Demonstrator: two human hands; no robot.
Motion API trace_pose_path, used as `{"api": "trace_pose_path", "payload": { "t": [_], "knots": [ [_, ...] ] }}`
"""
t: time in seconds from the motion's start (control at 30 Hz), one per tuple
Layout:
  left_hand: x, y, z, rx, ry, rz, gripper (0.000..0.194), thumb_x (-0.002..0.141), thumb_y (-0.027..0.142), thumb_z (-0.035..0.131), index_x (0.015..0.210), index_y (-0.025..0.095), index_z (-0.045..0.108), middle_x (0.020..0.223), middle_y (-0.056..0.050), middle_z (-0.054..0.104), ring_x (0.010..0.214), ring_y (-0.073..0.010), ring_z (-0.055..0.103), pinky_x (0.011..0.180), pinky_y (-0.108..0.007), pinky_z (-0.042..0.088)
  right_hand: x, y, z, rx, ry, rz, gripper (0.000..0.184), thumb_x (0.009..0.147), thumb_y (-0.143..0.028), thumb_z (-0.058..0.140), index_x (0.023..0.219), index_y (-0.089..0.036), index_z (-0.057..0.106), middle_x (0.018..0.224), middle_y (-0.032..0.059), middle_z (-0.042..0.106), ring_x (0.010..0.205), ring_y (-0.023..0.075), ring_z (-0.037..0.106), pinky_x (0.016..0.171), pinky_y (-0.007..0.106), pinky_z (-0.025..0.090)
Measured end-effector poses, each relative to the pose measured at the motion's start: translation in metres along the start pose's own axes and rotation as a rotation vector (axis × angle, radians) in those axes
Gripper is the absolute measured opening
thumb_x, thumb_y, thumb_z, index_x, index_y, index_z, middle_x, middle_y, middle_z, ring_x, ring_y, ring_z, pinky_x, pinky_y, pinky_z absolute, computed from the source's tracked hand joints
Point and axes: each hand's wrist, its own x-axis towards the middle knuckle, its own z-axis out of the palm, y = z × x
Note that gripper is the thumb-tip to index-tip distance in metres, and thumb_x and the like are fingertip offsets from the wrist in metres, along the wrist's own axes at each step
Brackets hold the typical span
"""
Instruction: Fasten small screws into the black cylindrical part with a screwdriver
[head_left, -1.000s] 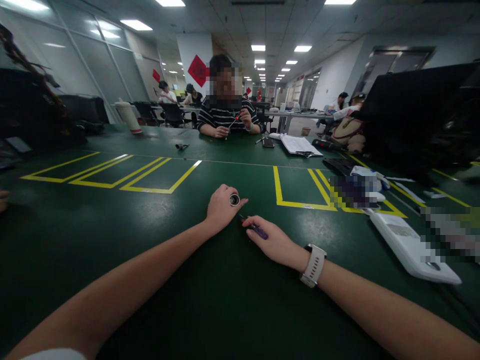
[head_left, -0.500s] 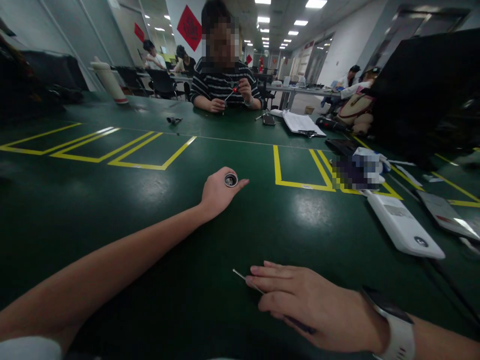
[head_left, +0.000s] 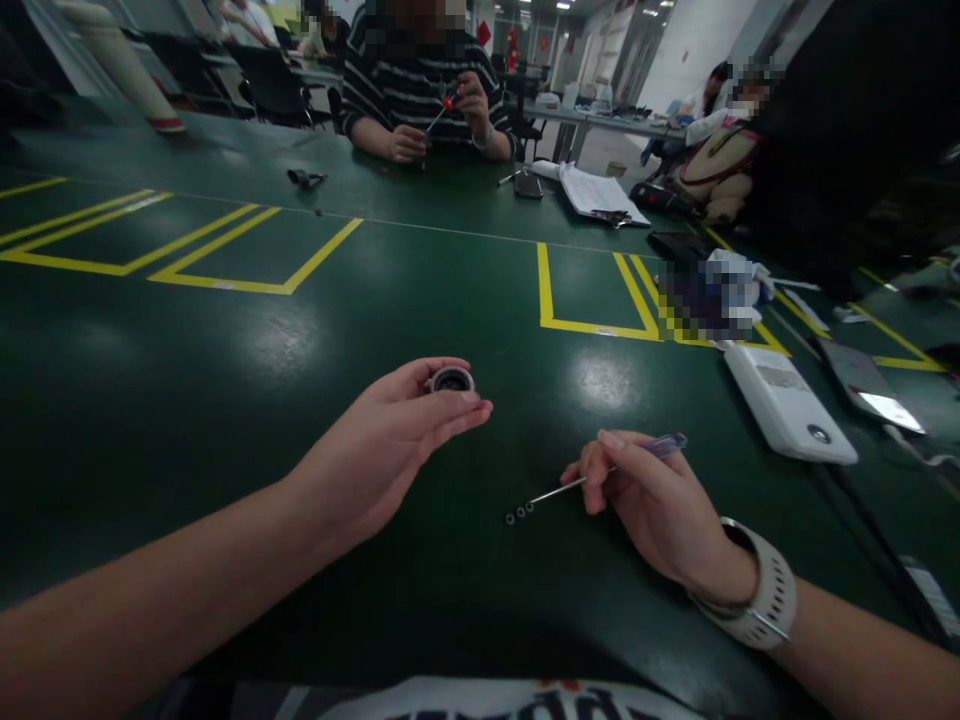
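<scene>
While left hand (head_left: 375, 440) grips round part (head_left: 452, 380), right hand (head_left: 645, 490) pinches purple-handled tool (head_left: 661, 447), tip at small rings (head_left: 520, 513), toward near edge of tabletop (head_left: 450, 610)

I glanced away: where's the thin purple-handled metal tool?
In the head view, the thin purple-handled metal tool is right of centre, in the right hand, its tip beside three small dark ring-shaped pieces.

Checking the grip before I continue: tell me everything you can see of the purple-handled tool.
The purple-handled tool has a translucent-looking purple handle and a thin, straight, silvery shaft that looks like metal. The right hand grips it pen-like, hiding part of it. It slants over the green table, handle up to the right, tip down to the left by three small dark rings; whether the tip touches one is unclear.
</scene>
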Motion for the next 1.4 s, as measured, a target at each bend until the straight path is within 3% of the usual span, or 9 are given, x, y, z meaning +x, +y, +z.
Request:
{"api": "trace_pose_path", "payload": {
  "t": [0.17,0.4,0.5,0.63,0.73,0.87,1.1,1.4],
  "knots": [
    [-0.016,-0.006,0.005,-0.054,-0.007,-0.104,0.027,0.071,0.002,0.056,0.094,0.014,0.062,0.097,-0.007,0.065,0.095,-0.0179,0.061,0.091,-0.031,0.05,-0.002,-0.001,-0.001,-0.077,0.027,-0.016,0.033,0.081,-0.034,0.054,0.054,-0.016,0.061,0.046,-0.0007,0.053,0.056,0.0128,0.054,0.065,0.028,0.046],
    [-0.014,-0.014,0.0,0.144,-0.067,-0.059,0.029,0.068,0.012,0.061,0.096,0.021,0.065,0.098,-0.005,0.067,0.096,-0.0214,0.061,0.085,-0.035,0.052,-0.005,0.002,-0.007,-0.319,-0.048,-0.067,0.032,0.086,-0.034,0.049,0.061,-0.017,0.06,0.051,-0.0006,0.055,0.055,0.0125,0.053,0.063,0.029,0.047],
    [-0.015,-0.017,-0.001,0.183,-0.079,-0.046,0.032,0.067,0.017,0.062,0.098,0.021,0.065,0.097,-0.005,0.067,0.095,-0.0223,0.061,0.084,-0.036,0.051,-0.012,-0.003,-0.002,-0.554,-0.078,-0.222,0.033,0.087,-0.028,0.045,0.059,-0.017,0.058,0.053,0.0007,0.055,0.055,0.013,0.053,0.06,0.029,0.047],
    [-0.017,-0.021,0.0,0.217,-0.093,-0.048,0.034,0.065,0.018,0.063,0.099,0.021,0.064,0.096,-0.005,0.068,0.096,-0.0222,0.061,0.085,-0.036,0.048,-0.022,-0.01,0.006,-0.831,-0.241,-0.578,0.021,0.083,-0.012,0.043,0.067,-0.017,0.057,0.057,0.0013,0.055,0.057,0.0136,0.053,0.071,0.036,0.049],
    [-0.017,-0.024,0.0,0.233,-0.107,-0.049,0.037,0.064,0.016,0.062,0.1,0.021,0.064,0.098,-0.005,0.068,0.097,-0.0215,0.06,0.088,-0.036,0.046,-0.027,-0.011,0.007,-0.891,-0.306,-0.763,0.016,0.077,-0.007,0.044,0.078,-0.016,0.058,0.061,0.0026,0.057,0.058,0.0144,0.053,0.075,0.039,0.049],
    [-0.018,-0.028,0.0,0.25,-0.129,-0.026,0.038,0.065,0.015,0.062,0.102,0.021,0.063,0.101,-0.004,0.067,0.099,-0.0205,0.06,0.09,-0.035,0.045,-0.03,-0.014,0.007,-0.894,-0.318,-0.889,0.018,0.073,-0.007,0.048,0.087,-0.013,0.058,0.066,0.0064,0.062,0.066,0.0173,0.057,0.078,0.042,0.049],
    [-0.02,-0.033,0.004,0.321,-0.185,0.03,0.035,0.066,0.015,0.061,0.101,0.022,0.063,0.1,-0.004,0.067,0.098,-0.0205,0.06,0.088,-0.035,0.047,-0.027,-0.014,0.016,-0.967,-0.326,-0.881,0.017,0.077,-0.011,0.048,0.09,-0.017,0.057,0.071,0.006,0.065,0.069,0.0182,0.06,0.08,0.041,0.05],
    [-0.021,-0.033,0.009,0.41,-0.136,0.091,0.027,0.066,0.018,0.059,0.093,0.021,0.065,0.093,-0.004,0.069,0.089,-0.0197,0.063,0.08,-0.033,0.051,-0.027,-0.012,0.021,-1.061,-0.309,-0.894,0.013,0.079,-0.012,0.048,0.087,-0.016,0.058,0.071,0.0057,0.065,0.071,0.0177,0.059,0.081,0.039,0.049]
  ]
}}
